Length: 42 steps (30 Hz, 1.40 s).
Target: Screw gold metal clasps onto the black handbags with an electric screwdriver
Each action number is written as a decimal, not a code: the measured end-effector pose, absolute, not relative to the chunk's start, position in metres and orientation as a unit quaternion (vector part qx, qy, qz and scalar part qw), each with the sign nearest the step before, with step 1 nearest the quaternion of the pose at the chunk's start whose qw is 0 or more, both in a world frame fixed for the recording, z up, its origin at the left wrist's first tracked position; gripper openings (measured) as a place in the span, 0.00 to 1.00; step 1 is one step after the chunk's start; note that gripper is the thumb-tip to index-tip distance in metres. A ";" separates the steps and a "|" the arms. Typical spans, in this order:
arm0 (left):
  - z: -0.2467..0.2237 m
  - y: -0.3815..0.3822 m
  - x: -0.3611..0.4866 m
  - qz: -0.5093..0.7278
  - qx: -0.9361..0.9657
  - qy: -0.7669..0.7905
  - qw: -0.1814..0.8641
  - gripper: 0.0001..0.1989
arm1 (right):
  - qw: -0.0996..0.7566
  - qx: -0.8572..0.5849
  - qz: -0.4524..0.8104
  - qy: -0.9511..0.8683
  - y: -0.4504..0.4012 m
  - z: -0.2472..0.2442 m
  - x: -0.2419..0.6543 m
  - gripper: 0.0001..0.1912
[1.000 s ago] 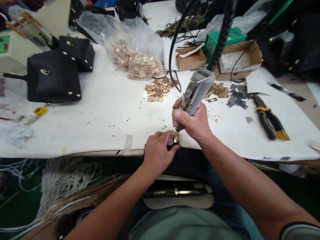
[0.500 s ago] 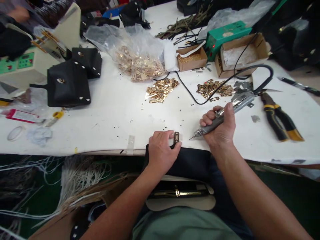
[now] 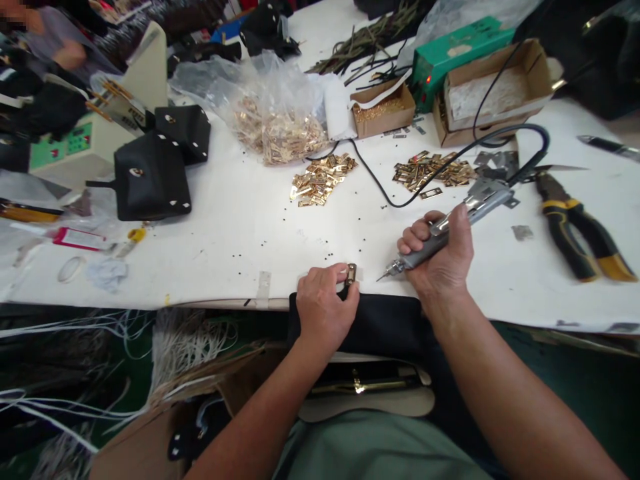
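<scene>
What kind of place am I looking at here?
Probably a small workshop or factory for bags or similar goods. The signs are the black bags with metal fittings at the left, the piles of gold-coloured plates on the table, and the corded tool in the right hand.

Metal plate (image 3: 351,272): partly hidden at the near end by the left hand (image 3: 325,300); too small for fine detail.
Power tool (image 3: 431,248): covered along the grip by the right hand (image 3: 447,260).
Black panel (image 3: 385,323): partly covered at the worktop's (image 3: 210,230) near edge.
Specks (image 3: 327,254): too small to identify.
Pen (image 3: 613,147): cut off by the right of the view.
Co-worker (image 3: 54,32): blurred, cut off, past the worktop's far-left corner.
</scene>
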State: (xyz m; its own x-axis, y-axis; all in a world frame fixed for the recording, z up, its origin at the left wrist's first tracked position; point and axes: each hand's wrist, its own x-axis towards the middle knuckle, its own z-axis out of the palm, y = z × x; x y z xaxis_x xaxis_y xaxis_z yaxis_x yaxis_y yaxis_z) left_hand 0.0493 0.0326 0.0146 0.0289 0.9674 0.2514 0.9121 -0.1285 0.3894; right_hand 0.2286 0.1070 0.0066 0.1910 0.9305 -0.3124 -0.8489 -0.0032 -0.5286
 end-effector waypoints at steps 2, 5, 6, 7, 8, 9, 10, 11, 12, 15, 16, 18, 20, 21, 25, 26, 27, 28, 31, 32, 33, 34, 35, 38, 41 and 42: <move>0.013 0.032 0.050 0.239 0.723 0.647 0.045 0.15 | 0.702 -0.319 0.633 -0.066 0.107 0.007 0.228 0.26; 0.011 0.032 0.050 0.240 0.731 0.639 0.029 0.16 | 0.702 -0.323 0.631 -0.068 0.107 0.008 0.228 0.26; 0.010 0.032 0.050 0.239 0.733 0.636 0.027 0.17 | 0.703 -0.324 0.630 -0.069 0.107 0.008 0.228 0.26; 0.010 0.032 0.050 0.239 0.735 0.634 0.026 0.17 | 0.703 -0.326 0.629 -0.070 0.107 0.008 0.228 0.26; 0.009 0.032 0.050 0.241 0.736 0.632 0.028 0.17 | 0.703 -0.326 0.628 -0.071 0.107 0.008 0.228 0.26; 0.009 0.032 0.049 0.244 0.737 0.629 0.031 0.17 | 0.703 -0.326 0.628 -0.073 0.107 0.008 0.228 0.26; 0.009 0.032 0.049 0.246 0.738 0.628 0.034 0.17 | 0.703 -0.326 0.627 -0.074 0.107 0.008 0.228 0.26; 0.009 0.032 0.048 0.246 0.738 0.627 0.037 0.17 | 0.704 -0.326 0.627 -0.075 0.107 0.008 0.228 0.26; 0.010 0.032 0.048 0.244 0.738 0.628 0.041 0.17 | 0.704 -0.327 0.626 -0.077 0.107 0.008 0.228 0.26; 0.015 0.033 0.047 0.217 0.742 0.633 0.049 0.16 | 0.702 -0.330 0.626 -0.081 0.107 0.009 0.227 0.26; 0.017 0.033 0.047 0.205 0.742 0.636 0.050 0.16 | 0.701 -0.330 0.626 -0.083 0.107 0.009 0.226 0.26; 0.022 0.033 0.049 0.182 0.741 0.644 0.051 0.16 | 0.700 -0.330 0.627 -0.085 0.107 0.010 0.226 0.27; 0.024 0.034 0.053 0.163 0.734 0.657 0.047 0.17 | 0.700 -0.332 0.627 -0.085 0.107 0.010 0.225 0.27; 0.025 0.034 0.055 0.156 0.730 0.664 0.044 0.18 | 0.700 -0.332 0.626 -0.085 0.107 0.010 0.225 0.27; 0.025 0.036 0.063 0.132 0.721 0.680 0.032 0.21 | 0.699 -0.333 0.628 -0.080 0.107 0.011 0.226 0.27; 0.025 0.036 0.065 0.125 0.722 0.680 0.027 0.22 | 0.698 -0.332 0.629 -0.079 0.107 0.011 0.226 0.27; 0.024 0.037 0.066 0.120 0.724 0.679 0.022 0.23 | 0.697 -0.332 0.630 -0.077 0.107 0.012 0.226 0.27; 0.024 0.037 0.067 0.116 0.725 0.679 0.016 0.24 | 0.697 -0.331 0.631 -0.076 0.107 0.012 0.226 0.27; 0.020 0.036 0.068 0.115 0.729 0.675 0.000 0.24 | 0.697 -0.329 0.633 -0.075 0.107 0.011 0.227 0.27; 0.019 0.035 0.068 0.116 0.730 0.673 -0.005 0.24 | 0.697 -0.328 0.633 -0.075 0.107 0.011 0.227 0.26; 0.018 0.035 0.068 0.117 0.732 0.672 -0.009 0.24 | 0.697 -0.328 0.633 -0.075 0.107 0.011 0.227 0.26; 0.016 0.035 0.068 0.118 0.733 0.670 -0.013 0.24 | 0.697 -0.327 0.634 -0.075 0.107 0.011 0.227 0.26; 0.015 0.035 0.068 0.118 0.734 0.668 -0.016 0.24 | 0.697 -0.326 0.634 -0.076 0.108 0.011 0.227 0.26; 0.013 0.034 0.068 0.123 0.737 0.665 -0.021 0.24 | 0.698 -0.325 0.634 -0.077 0.108 0.011 0.227 0.26; 0.012 0.034 0.068 0.128 0.737 0.663 -0.027 0.25 | 0.696 -0.328 0.633 -0.080 0.108 0.011 0.227 0.27; 0.012 0.034 0.068 0.129 0.736 0.664 -0.026 0.25 | 0.695 -0.331 0.633 -0.082 0.107 0.011 0.227 0.27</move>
